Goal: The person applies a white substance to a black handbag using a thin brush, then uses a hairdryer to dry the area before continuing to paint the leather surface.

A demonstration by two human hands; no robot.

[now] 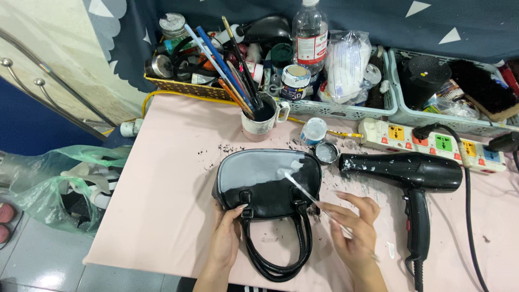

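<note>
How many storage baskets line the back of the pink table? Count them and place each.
3. A yellow woven basket at back left, a pale green plastic basket in the middle, another pale green plastic basket at back right. More may lie beyond the frame.

A single head camera looks steeply down, fairly close, at a pink table, probably from its near edge
</note>
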